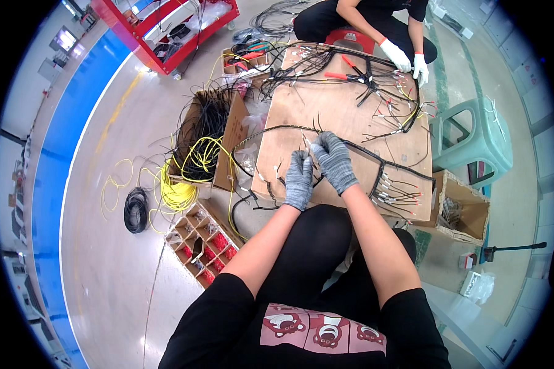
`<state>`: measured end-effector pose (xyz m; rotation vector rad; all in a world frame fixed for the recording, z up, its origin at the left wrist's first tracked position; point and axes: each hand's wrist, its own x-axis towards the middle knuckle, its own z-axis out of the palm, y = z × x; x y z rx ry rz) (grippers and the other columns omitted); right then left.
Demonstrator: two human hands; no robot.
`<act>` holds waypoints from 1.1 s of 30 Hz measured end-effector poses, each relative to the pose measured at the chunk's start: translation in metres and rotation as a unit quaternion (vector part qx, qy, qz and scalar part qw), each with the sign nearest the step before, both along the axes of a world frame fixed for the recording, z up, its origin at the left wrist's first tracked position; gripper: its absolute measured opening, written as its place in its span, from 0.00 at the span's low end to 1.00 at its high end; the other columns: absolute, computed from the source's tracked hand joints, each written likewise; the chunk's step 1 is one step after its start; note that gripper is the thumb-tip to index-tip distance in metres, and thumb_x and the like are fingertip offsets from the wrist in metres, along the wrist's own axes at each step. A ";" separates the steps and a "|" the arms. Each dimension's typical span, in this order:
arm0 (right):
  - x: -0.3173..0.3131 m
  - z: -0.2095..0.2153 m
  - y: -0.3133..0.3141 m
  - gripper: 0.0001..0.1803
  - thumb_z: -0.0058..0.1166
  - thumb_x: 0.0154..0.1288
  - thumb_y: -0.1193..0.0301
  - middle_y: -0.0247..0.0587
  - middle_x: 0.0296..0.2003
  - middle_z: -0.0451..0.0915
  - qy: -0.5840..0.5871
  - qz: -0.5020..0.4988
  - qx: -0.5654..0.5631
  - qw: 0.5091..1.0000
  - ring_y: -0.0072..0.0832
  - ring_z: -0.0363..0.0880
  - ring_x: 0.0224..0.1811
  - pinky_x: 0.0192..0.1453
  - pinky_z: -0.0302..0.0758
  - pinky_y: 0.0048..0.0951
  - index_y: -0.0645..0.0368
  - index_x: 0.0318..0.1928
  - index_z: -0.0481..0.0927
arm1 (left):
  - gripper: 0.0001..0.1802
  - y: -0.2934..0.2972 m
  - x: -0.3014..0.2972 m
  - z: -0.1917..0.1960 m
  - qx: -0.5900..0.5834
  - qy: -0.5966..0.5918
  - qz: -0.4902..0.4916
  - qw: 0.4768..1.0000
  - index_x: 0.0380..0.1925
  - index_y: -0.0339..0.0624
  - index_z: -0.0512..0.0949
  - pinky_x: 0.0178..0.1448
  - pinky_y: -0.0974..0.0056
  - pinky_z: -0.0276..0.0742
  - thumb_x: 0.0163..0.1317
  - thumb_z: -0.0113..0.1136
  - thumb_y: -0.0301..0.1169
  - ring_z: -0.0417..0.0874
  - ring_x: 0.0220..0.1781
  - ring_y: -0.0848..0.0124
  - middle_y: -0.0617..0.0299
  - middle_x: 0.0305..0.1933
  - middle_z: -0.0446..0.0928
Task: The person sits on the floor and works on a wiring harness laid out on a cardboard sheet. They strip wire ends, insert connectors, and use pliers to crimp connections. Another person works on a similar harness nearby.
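Note:
Both my hands, in grey knit gloves, are held close together over the near part of a wooden table point(326, 104). The fingers of my left hand point(298, 179) are closed in a pinch around a thin wire end. My right hand point(335, 161), slightly higher and further right, also pinches a thin wire with a pale tip; its exact end is partly hidden by my fingers. Around them lies a black wiring harness point(385, 162), running left and right across the table. Several of its short branches point(397, 192) end in white and red tips.
Across the table, a co-worker's white-gloved hands point(397, 55) touch another harness, near red-handled pliers point(335, 75). Left are a cardboard box of black wires point(228, 144), a yellow cable coil point(177, 192), a divided tray point(197, 212) and a red cart point(160, 64). Right stand a green stool point(483, 141) and a carton point(477, 215).

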<state>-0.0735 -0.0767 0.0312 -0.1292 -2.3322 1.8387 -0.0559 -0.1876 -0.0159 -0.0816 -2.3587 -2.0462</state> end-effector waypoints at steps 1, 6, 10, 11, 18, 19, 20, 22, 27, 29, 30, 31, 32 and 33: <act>0.000 0.005 -0.001 0.06 0.54 0.57 0.79 0.35 0.26 0.77 0.016 -0.021 -0.014 1.000 0.20 0.73 0.29 0.37 0.73 0.23 0.61 0.36 0.74 | 0.06 -0.003 0.000 0.002 0.001 0.010 0.013 1.000 0.42 0.41 0.67 0.37 0.74 0.67 0.67 0.48 0.29 0.64 0.31 0.79 0.66 0.31 0.66; 0.019 0.026 0.011 0.05 0.55 0.58 0.77 0.38 0.30 0.78 0.019 -0.026 0.012 0.999 0.21 0.75 0.31 0.39 0.74 0.24 0.62 0.36 0.76 | 0.11 -0.028 0.015 0.023 0.327 -0.242 0.005 0.914 0.48 0.44 0.69 0.28 0.69 0.73 0.68 0.48 0.34 0.72 0.26 0.74 0.65 0.27 0.71; 0.044 0.025 0.011 0.08 0.56 0.57 0.76 0.45 0.34 0.79 -0.014 0.073 0.099 0.992 0.32 0.78 0.35 0.43 0.75 0.28 0.63 0.38 0.78 | 0.16 -0.025 0.038 0.047 0.556 -0.291 0.071 0.776 0.52 0.38 0.67 0.45 0.63 0.78 0.68 0.45 0.34 0.78 0.42 0.65 0.55 0.40 0.76; 0.050 0.023 0.012 0.09 0.56 0.56 0.76 0.46 0.35 0.79 -0.004 0.100 0.128 0.987 0.35 0.79 0.36 0.44 0.75 0.29 0.63 0.39 0.78 | 0.17 -0.023 0.039 0.047 0.585 -0.294 0.067 0.753 0.52 0.36 0.67 0.49 0.61 0.76 0.68 0.44 0.34 0.77 0.46 0.64 0.53 0.43 0.75; 0.064 0.059 0.003 0.12 0.59 0.53 0.69 0.46 0.37 0.76 0.036 0.118 0.265 0.956 0.40 0.75 0.44 0.51 0.72 0.36 0.59 0.38 0.79 | 0.20 -0.011 0.036 0.049 0.664 -0.265 -0.013 0.699 0.54 0.33 0.66 0.61 0.57 0.70 0.70 0.35 0.34 0.73 0.55 0.58 0.47 0.53 0.71; 0.066 0.064 0.000 0.12 0.59 0.53 0.68 0.45 0.37 0.76 0.028 0.140 0.281 0.949 0.40 0.75 0.43 0.50 0.72 0.36 0.58 0.39 0.79 | 0.20 -0.010 0.039 0.053 0.664 -0.261 -0.039 0.700 0.54 0.33 0.67 0.61 0.58 0.70 0.70 0.36 0.35 0.73 0.54 0.59 0.48 0.52 0.72; 0.069 0.068 -0.002 0.12 0.58 0.54 0.67 0.44 0.39 0.74 0.005 0.148 0.346 0.927 0.40 0.75 0.43 0.49 0.73 0.36 0.55 0.39 0.79 | 0.20 -0.008 0.040 0.056 0.663 -0.257 -0.065 0.700 0.54 0.34 0.67 0.61 0.58 0.71 0.70 0.36 0.35 0.74 0.54 0.59 0.49 0.51 0.73; 0.066 0.065 -0.003 0.11 0.57 0.55 0.66 0.43 0.40 0.74 0.003 0.154 0.408 0.900 0.40 0.75 0.44 0.49 0.73 0.36 0.55 0.39 0.78 | 0.19 0.001 0.038 0.046 0.642 -0.279 -0.012 0.713 0.52 0.35 0.69 0.60 0.59 0.71 0.70 0.37 0.36 0.75 0.52 0.61 0.52 0.50 0.74; 0.056 0.064 0.001 0.12 0.54 0.57 0.66 0.44 0.41 0.75 -0.013 0.149 0.468 0.871 0.40 0.76 0.44 0.50 0.73 0.36 0.55 0.41 0.77 | 0.17 0.013 0.028 0.043 0.608 -0.291 0.010 0.738 0.48 0.38 0.73 0.58 0.59 0.73 0.69 0.40 0.35 0.77 0.49 0.64 0.55 0.47 0.77; 0.055 0.068 0.005 0.12 0.54 0.56 0.68 0.45 0.39 0.76 0.047 0.123 0.424 0.896 0.40 0.76 0.42 0.49 0.74 0.36 0.56 0.41 0.78 | 0.16 0.020 0.024 0.049 0.611 -0.288 0.030 0.737 0.47 0.38 0.73 0.56 0.61 0.74 0.69 0.43 0.36 0.77 0.47 0.64 0.55 0.45 0.77; 0.053 0.070 0.009 0.12 0.55 0.56 0.69 0.45 0.38 0.77 0.079 0.109 0.402 0.906 0.40 0.76 0.42 0.48 0.74 0.36 0.56 0.41 0.78 | 0.15 0.027 0.019 0.053 0.613 -0.286 0.037 0.736 0.47 0.38 0.73 0.55 0.62 0.75 0.68 0.44 0.36 0.77 0.46 0.65 0.56 0.44 0.77; 0.049 0.070 0.015 0.11 0.55 0.55 0.71 0.45 0.37 0.77 0.083 0.094 0.331 0.935 0.39 0.77 0.40 0.47 0.74 0.34 0.57 0.40 0.78 | 0.15 0.034 0.012 0.055 0.596 -0.277 0.048 0.752 0.46 0.39 0.73 0.50 0.63 0.76 0.68 0.44 0.36 0.77 0.43 0.66 0.57 0.41 0.77; 0.044 0.066 0.023 0.10 0.55 0.55 0.72 0.45 0.35 0.78 0.087 0.080 0.259 0.959 0.38 0.77 0.38 0.45 0.74 0.33 0.58 0.40 0.79 | 0.14 0.043 0.004 0.058 0.579 -0.268 0.059 0.768 0.46 0.39 0.73 0.45 0.65 0.77 0.68 0.44 0.36 0.77 0.40 0.68 0.58 0.39 0.77; 0.039 0.062 0.030 0.10 0.55 0.55 0.74 0.44 0.33 0.78 0.090 0.063 0.185 0.977 0.37 0.78 0.36 0.44 0.75 0.32 0.58 0.39 0.79 | 0.14 0.051 -0.004 0.061 0.561 -0.260 0.069 0.783 0.46 0.39 0.73 0.40 0.67 0.78 0.68 0.44 0.36 0.78 0.36 0.70 0.59 0.36 0.76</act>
